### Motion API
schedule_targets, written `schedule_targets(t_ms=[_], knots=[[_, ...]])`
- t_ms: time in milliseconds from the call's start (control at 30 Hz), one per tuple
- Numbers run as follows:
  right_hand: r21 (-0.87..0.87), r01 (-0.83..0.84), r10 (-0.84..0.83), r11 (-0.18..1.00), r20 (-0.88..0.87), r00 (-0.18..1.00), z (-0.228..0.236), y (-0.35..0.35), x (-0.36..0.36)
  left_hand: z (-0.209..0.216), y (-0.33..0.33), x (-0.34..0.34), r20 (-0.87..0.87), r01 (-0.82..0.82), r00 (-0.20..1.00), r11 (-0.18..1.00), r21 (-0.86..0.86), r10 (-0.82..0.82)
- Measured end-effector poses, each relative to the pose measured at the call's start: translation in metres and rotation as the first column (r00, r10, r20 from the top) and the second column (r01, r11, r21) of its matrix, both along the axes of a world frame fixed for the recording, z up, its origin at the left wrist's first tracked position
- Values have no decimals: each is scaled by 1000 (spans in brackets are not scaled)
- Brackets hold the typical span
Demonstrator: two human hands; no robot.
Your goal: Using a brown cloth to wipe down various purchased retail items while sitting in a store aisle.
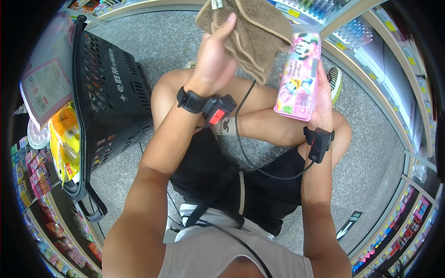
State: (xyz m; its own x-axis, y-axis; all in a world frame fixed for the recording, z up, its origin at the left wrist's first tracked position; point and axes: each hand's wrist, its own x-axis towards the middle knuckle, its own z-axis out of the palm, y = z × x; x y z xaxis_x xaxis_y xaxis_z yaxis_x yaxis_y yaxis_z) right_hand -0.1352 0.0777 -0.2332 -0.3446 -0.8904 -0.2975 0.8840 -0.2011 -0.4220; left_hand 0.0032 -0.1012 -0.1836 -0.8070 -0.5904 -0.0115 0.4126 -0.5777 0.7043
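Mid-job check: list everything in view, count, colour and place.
Cloth: one, brown, left hand
Case: one, pink patterned, right hand
Basket: one, black, left
Packages: several, mixed colours, in basket
Shelves: several, multicoloured stock, around rim
Floor: one, grey, beneath
Floor sign: one, dark, lower right
Wrist devices: two, black, both wrists
Cables: several, black, over lap
Shirt: one, beige-grey, bottom
Shorts: one pair, black, lap
Shoes: two, half-hidden, past knees
Hands, arms, legs: two each, bare, middle
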Motion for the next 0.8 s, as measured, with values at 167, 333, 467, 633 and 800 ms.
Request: schedule_targets(t_ms=[167, 333, 467, 633, 800], knots=[[53, -32, 34, 998, -50, 998, 10, -12, 20, -12, 15, -6, 286, 70, 952, 829, -555, 111], [70, 127, -130, 989, 41, 991, 2, -1, 25, -25, 48, -5, 219, 271, 962, 654, -706, -162], [-284, -34, 87, 958, 177, 980, -34, 25, -12, -18, 50, 0, 118, 546, 821, 707, -449, -559], [-72, 75, -67, 995, 109, 992, 15, 5, 4, -10, 32, 11, -49, 574, 814, 815, -82, -579], [4, 99, -99, 995, 10, 995, 14, -3, 6, 3, 5, 8, -91, 187, 978, 982, -29, -189]])
